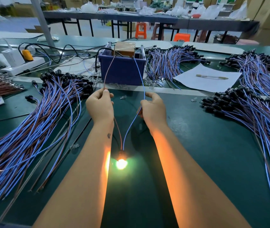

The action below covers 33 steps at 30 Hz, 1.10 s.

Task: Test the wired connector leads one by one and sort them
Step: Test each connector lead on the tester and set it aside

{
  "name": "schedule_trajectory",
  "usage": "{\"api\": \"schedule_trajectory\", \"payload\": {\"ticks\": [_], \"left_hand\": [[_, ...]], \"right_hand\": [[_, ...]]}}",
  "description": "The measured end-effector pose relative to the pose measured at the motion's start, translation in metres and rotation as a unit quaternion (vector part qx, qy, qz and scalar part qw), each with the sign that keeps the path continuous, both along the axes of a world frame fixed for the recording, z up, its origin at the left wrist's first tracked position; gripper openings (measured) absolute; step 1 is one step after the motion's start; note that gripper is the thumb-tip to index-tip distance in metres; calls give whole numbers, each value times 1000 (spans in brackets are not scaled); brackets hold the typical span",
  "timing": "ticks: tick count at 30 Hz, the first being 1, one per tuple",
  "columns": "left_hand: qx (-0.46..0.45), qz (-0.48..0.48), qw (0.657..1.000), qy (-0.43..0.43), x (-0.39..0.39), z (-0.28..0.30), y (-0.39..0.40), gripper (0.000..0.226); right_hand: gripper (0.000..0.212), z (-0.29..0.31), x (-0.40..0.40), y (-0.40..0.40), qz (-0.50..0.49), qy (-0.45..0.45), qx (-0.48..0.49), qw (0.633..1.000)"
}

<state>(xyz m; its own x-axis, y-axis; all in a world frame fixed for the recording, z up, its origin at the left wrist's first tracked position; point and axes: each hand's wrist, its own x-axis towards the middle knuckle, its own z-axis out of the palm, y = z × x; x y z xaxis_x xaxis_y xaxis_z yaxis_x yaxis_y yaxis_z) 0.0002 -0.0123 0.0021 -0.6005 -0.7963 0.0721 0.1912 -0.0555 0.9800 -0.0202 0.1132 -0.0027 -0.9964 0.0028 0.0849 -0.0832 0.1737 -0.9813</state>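
Item under test: one wired lead with a lit bulb [121, 163] glowing at 6 o'clock on the green counter [196, 162], between the forearms. Its brown wire [118, 129] runs up to the left hand [100, 106]; its blue wire [131, 125] runs up to the right hand [153, 111].

Left hand: fingers curled, pinching the brown wire's end against a brown feed wire [108, 69] from the blue bin [122, 69] at 12 o'clock.
Right hand: thumb and fingers pinching the blue wire against a blue feed wire [140, 74] from the same bin.

Blue bin: holds a brown taped block [124, 48].

Stock: large pile of blue-and-brown leads [32, 122] at 9 o'clock; further pile [249, 112] at 3 o'clock; another pile [168, 63] at 1 o'clock, beside a white paper sheet [208, 83].

Other: white power strip [22, 65] with a yellow plug [27, 55] at 10 o'clock.
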Motion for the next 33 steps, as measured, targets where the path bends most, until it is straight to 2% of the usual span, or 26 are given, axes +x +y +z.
{"api": "schedule_trajectory", "payload": {"ticks": [4,7,11,14,18,24,26,30,33], "left_hand": [[0,3,1000,1,0,1,1,16],[-52,-14,999,-4,3,1,2,15],[-180,-147,971,-48,4,-1,12,18],[-235,-194,950,-65,2,-4,20,20],[-208,-234,948,-53,1,-5,23,27],[-101,-229,967,-48,2,-1,16,26],[-61,-225,972,-44,2,0,16,27],[7,-195,981,-13,1,2,15,22],[45,-176,983,8,2,3,13,23]], "right_hand": [[39,0,0,0,-1,-4,0,1000],[34,0,0,0,1,-3,-2,1000],[25,-1,2,0,23,28,-2,999],[24,-2,2,-1,40,54,-6,998],[24,-2,2,-3,67,82,-18,994],[28,-1,5,-4,120,73,-35,989],[35,-1,4,-4,131,60,-58,988],[53,-7,1,-1,120,89,30,988],[63,-7,4,-2,159,119,65,978]]}}
